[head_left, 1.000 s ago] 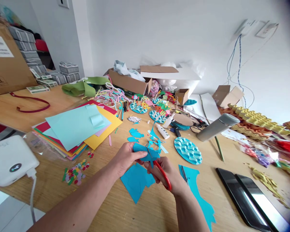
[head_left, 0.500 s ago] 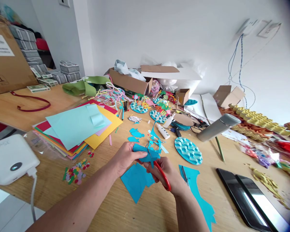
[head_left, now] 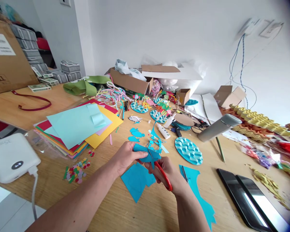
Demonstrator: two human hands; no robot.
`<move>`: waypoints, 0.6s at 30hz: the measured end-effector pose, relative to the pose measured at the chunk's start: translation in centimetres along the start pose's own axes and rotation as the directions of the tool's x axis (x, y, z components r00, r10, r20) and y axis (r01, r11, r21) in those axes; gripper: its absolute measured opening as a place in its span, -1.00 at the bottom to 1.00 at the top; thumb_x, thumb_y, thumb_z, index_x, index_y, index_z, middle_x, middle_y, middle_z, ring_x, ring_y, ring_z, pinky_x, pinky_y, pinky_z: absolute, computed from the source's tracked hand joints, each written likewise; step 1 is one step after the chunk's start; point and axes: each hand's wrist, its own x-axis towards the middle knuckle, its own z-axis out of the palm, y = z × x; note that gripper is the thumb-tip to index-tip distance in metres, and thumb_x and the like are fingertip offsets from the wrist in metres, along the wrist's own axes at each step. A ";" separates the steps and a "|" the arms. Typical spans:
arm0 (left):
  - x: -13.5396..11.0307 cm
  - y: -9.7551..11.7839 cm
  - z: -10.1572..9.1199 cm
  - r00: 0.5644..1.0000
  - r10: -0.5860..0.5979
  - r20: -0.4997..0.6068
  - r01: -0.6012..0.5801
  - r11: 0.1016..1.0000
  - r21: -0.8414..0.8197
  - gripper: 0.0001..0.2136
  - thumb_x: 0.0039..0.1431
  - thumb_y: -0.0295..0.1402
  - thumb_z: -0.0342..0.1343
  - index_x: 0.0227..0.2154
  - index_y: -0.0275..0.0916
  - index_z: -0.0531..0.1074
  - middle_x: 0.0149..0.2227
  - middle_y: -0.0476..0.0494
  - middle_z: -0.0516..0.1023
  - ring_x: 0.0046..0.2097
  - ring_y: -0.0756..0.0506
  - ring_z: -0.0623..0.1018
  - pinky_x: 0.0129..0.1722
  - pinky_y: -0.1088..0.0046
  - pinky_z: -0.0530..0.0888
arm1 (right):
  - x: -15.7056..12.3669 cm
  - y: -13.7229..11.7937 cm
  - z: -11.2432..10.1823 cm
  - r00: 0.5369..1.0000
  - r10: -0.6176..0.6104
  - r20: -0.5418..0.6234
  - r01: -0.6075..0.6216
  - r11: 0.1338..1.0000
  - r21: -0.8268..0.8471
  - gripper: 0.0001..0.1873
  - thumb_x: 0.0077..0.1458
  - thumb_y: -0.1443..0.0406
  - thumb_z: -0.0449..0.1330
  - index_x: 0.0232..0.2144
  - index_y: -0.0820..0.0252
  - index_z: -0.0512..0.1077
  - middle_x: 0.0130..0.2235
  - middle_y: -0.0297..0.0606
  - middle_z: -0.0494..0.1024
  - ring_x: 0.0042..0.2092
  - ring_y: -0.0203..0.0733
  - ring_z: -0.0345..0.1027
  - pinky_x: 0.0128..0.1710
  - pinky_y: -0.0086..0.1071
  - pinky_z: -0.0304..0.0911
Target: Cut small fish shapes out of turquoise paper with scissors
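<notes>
My left hand pinches a piece of blue paper between thumb and fingers. Red-handled scissors are in my right hand, closed around the handles. Their blades lie across the paper at its right part. Below both hands a larger blue sheet with a faint drawn outline rests on the table. Several small blue fish-shaped cutouts lie just beyond my left hand, and curled blue scraps lie behind the held paper.
At left are a stack of coloured paper, paper dots and a white power bank. Right of my hands lie a wavy blue disc, a blue offcut with a pen, a grey flask and two dark phones. A glue bottle lies beyond.
Almost nothing differs. The view has shifted very slightly; both hands keep the same hold on the paper and the scissors.
</notes>
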 end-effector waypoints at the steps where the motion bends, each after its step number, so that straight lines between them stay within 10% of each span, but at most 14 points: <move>1: 0.0 0.0 0.0 1.000 0.000 0.000 0.000 1.000 0.001 -0.85 -0.08 -0.34 0.23 -0.48 -0.35 0.50 -0.49 -0.14 0.58 -0.48 -0.07 0.54 -0.42 0.43 0.40 | 0.0 0.0 0.0 1.000 0.003 -0.002 -0.003 1.000 -0.004 -0.59 -0.04 0.06 0.27 -0.64 0.27 0.34 -0.66 -0.36 0.31 -0.67 -0.44 0.06 -0.69 -0.53 -0.03; 18: 0.0 0.1 -0.2 0.998 0.048 -0.046 -0.045 0.998 0.052 -0.82 -0.11 -0.33 0.25 -0.47 -0.38 0.52 -0.46 -0.16 0.59 -0.43 -0.07 0.52 -0.36 0.43 0.41 | -0.3 -0.9 0.1 0.995 -0.080 0.056 0.075 0.994 0.084 -0.72 -0.04 0.16 0.19 -0.59 0.23 0.28 -0.63 -0.44 0.20 -0.63 -0.45 0.00 -0.66 -0.54 0.00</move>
